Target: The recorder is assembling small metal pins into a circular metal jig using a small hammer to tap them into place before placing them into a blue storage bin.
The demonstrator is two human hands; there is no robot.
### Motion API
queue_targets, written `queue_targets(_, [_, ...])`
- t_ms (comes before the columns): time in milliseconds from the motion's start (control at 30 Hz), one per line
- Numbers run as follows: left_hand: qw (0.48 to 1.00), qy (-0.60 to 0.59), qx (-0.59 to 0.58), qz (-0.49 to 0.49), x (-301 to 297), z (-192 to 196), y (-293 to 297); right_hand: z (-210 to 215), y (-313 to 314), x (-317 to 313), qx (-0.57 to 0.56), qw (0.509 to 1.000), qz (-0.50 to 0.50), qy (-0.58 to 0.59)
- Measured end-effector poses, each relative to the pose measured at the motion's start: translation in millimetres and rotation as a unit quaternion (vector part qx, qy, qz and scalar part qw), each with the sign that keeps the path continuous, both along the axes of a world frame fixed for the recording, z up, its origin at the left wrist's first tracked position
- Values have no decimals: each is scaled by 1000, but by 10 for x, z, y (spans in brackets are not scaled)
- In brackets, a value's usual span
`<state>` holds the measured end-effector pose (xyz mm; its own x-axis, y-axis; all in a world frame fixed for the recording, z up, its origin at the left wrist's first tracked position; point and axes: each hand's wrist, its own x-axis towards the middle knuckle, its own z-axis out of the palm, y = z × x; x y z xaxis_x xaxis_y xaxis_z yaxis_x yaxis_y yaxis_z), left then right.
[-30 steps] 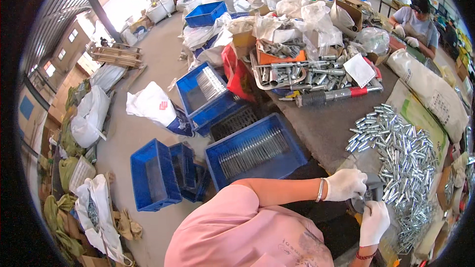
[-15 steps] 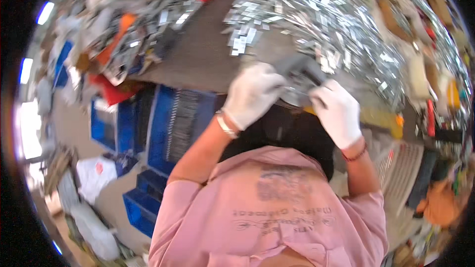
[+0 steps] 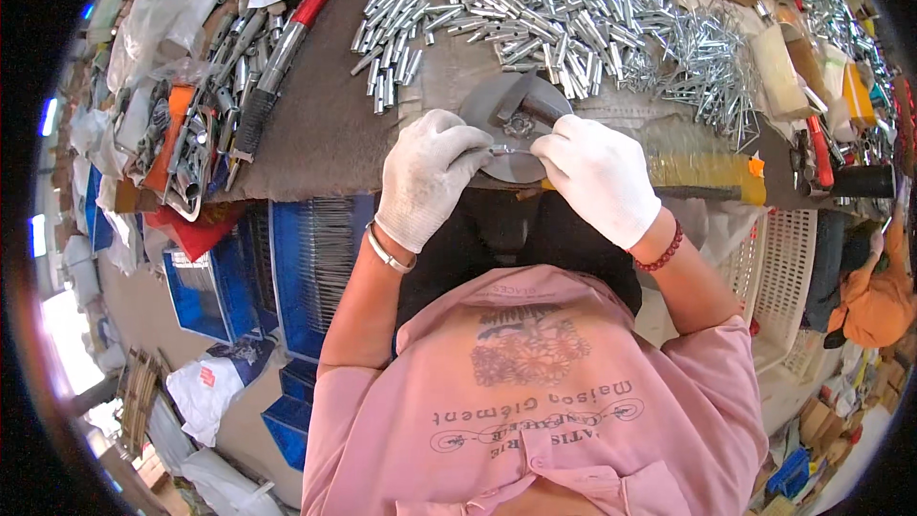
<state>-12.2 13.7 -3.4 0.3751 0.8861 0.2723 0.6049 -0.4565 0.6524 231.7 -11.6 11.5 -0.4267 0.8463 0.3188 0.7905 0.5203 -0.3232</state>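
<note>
The left hand [image 3: 425,172] and right hand [image 3: 600,180], both in white gloves, met over the near edge of the table [image 3: 330,134]. The left fingers pinched one end of a thin metal pin [image 3: 511,151]; the right fingers gripped its other end. The pin lay level between the fingertips, above the near part of a round grey plate [image 3: 480,107]. From the pin, a heap of metal tubes [image 3: 535,0] spread at 12 o'clock, thinner metal pieces [image 3: 709,62] at 2, a red-banded tool [image 3: 313,3] at 10, and a blue bin [image 3: 285,272] at 8.
</note>
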Motion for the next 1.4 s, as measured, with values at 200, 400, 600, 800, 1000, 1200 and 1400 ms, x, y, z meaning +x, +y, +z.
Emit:
queue_targets(200, [1000, -8, 1, -5, -33, 6, 5, 6, 49, -15, 8, 1000, 17, -23])
queue_targets(400, [998, -51, -20, -23, -14, -33, -2, -9, 61, -11, 5, 999, 35, -23])
queue_targets(600, [996, -86, -17, -28, -5, 10, -55, -69, 29, -23, 20, 999, 30, 39])
queue_targets(800, [996, -89, -5, -27, -9, -25, -98, 7, 186, 745, 70, 972, -222, 38])
queue_targets(1000, [994, -104, -13, -26, 19, -27, -102, -205, 351, 947, 66, 977, -201, -32])
queue_targets(1200, [994, -107, -12, -18, 44, -26, -18, -171, 420, 1066, -22, 974, -220, 39])
queue_targets(1400, [997, -59, 40, -38, -22, 14, 29, -54, 473, 906, 77, 973, -187, -114])
